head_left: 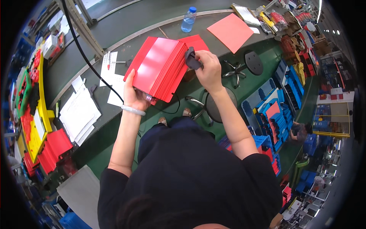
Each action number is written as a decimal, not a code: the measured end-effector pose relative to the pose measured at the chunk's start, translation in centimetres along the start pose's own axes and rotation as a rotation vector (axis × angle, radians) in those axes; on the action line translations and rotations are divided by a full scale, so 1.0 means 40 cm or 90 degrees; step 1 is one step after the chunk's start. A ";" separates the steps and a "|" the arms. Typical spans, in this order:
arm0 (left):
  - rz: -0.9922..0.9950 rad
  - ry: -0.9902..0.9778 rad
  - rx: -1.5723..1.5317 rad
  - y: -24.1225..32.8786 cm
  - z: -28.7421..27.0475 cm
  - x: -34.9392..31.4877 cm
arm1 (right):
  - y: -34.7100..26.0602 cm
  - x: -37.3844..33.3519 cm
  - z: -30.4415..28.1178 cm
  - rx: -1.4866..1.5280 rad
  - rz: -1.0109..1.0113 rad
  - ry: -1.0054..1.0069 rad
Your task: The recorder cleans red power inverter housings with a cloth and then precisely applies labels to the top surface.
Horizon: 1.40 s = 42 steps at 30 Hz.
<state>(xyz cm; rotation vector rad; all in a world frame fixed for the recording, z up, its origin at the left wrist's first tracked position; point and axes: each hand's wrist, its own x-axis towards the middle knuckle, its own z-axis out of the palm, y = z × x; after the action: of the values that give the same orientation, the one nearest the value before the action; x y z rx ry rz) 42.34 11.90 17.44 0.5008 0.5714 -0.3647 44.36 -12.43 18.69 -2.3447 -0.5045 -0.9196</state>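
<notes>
My left hand (135,94) is closed around the lower left end of a red ribbed metal housing (156,66), which is tilted above the bench edge. Its broad upper face is smooth and shiny, with fins along the sides. My right hand (209,68) pinches a dark grey piece (193,58) that looks like a folded cloth, against the housing's right end. Partly hidden behind the housing lies a red flat sheet (195,42) on the bench. A thin black cable shows beneath the housing; where it attaches is hidden.
A water bottle (188,20) and a pink sheet (230,33) lie farther along the bench (126,40). White papers (79,114) and a yellow rack (40,126) are at left. A black cable (82,49) hangs across. Stools (221,105) and blue crates (280,118) stand at right.
</notes>
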 end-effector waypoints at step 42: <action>-0.075 -0.112 -0.029 -0.022 0.011 -0.010 | -0.076 0.060 -0.009 -0.062 -0.064 0.082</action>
<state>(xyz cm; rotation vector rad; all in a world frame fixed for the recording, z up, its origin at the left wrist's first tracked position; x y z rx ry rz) 41.80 10.99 17.70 0.3880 0.4387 -0.5009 44.24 -9.98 21.71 -2.3456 -0.5390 -1.1571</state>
